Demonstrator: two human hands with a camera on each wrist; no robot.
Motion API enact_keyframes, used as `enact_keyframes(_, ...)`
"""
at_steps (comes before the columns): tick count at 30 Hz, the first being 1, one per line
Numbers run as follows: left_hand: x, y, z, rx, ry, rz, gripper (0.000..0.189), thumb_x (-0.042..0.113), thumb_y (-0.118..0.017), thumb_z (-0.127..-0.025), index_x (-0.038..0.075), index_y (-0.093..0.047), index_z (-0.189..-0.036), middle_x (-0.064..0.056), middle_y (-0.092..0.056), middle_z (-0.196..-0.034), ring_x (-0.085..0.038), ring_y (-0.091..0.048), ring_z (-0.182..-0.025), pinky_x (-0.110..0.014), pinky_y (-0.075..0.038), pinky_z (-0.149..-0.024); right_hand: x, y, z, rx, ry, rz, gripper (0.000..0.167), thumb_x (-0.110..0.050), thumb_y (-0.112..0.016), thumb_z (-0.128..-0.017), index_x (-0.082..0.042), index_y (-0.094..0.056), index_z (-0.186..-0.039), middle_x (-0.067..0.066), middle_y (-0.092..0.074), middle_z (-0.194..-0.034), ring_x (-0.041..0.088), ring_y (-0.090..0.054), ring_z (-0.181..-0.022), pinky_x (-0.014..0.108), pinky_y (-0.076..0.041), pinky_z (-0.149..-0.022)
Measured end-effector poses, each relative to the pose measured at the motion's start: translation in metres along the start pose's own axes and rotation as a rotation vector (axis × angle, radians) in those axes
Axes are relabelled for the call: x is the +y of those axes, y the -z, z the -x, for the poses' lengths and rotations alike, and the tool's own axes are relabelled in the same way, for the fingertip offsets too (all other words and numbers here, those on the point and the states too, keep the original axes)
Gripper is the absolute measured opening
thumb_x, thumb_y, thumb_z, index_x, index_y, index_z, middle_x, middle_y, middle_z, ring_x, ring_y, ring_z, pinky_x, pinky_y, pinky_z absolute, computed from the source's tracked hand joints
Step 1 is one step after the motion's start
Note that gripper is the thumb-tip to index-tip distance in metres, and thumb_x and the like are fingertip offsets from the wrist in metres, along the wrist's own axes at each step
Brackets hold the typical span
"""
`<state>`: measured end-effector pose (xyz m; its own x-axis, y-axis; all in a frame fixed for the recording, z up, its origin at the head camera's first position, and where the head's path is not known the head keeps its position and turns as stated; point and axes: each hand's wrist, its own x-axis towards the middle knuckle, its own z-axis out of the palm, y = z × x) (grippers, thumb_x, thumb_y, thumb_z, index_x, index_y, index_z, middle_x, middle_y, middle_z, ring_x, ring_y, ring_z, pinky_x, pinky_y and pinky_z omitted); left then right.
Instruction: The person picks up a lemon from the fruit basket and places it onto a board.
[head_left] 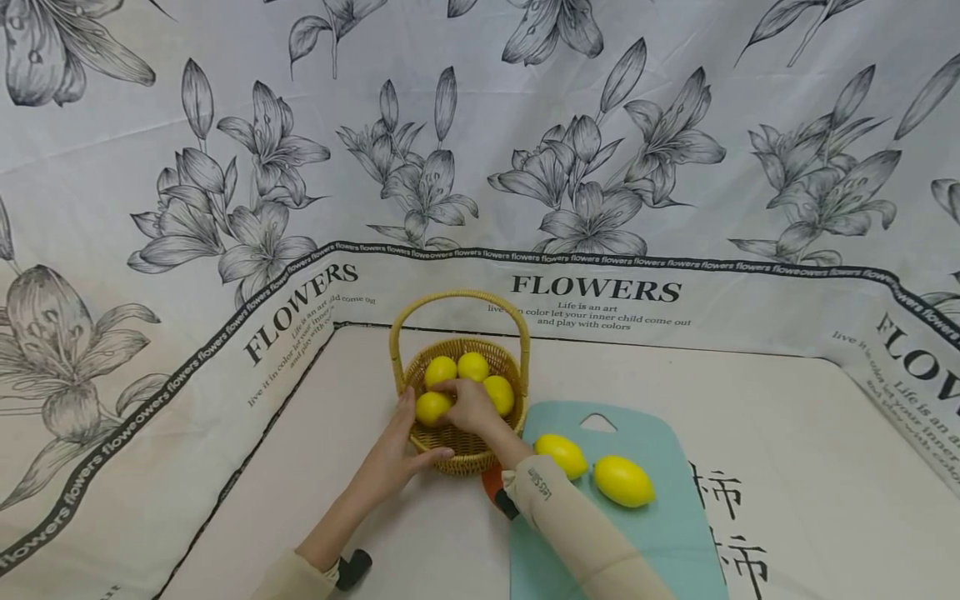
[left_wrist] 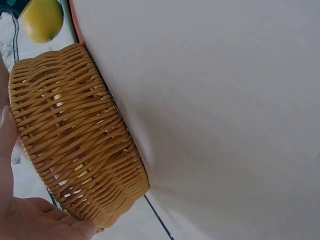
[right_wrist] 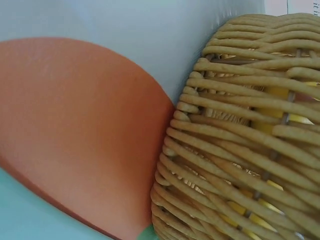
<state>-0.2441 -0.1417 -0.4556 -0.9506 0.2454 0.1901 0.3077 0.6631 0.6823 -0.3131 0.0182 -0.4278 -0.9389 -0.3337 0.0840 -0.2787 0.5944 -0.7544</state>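
A wicker basket (head_left: 465, 460) with a tall arched handle holds several yellow lemons. My right hand (head_left: 474, 407) reaches into it, thumb and fingers pinching the front-left lemon (head_left: 431, 410). Along the basket's left side rests my left hand (head_left: 390, 454), its fingers extended against the weave and its thumb spread toward the front. In the left wrist view, that left hand (left_wrist: 30, 215) touches the wicker wall (left_wrist: 75, 135) from outside. The right wrist view shows only the basket's outer weave (right_wrist: 240, 135); the right hand's grip is hidden there.
Right of the basket lies a light-blue cutting board (head_left: 637, 550) bearing two lemons, one nearer (head_left: 624, 481) and one partly behind the right sleeve (head_left: 561, 455). A flat orange rounded piece (right_wrist: 85, 130) touches the basket's base. Flower-printed cloth (head_left: 600, 317) rises behind the table.
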Motion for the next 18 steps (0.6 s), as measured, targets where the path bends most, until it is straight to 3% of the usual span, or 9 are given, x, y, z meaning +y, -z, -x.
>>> enact_keyframes(18, 0.0011, 0.0010, -0.0009, -0.003, -0.003, 0.008, 0.110, 0.054, -0.069, -0.081, 0.003, -0.003, -0.153, -0.013, -0.004, -0.160, -0.025, -0.006, -0.146, -0.049, -0.019, -0.114, 0.0045, -0.0067, -0.0044, 0.038, 0.036, 0.025, 0.047, -0.006, -0.082, -0.077, -0.003, -0.067, -0.121, 0.012, -0.065, -0.122, 0.029, -0.057, -0.116, 0.043, -0.046, -0.098)
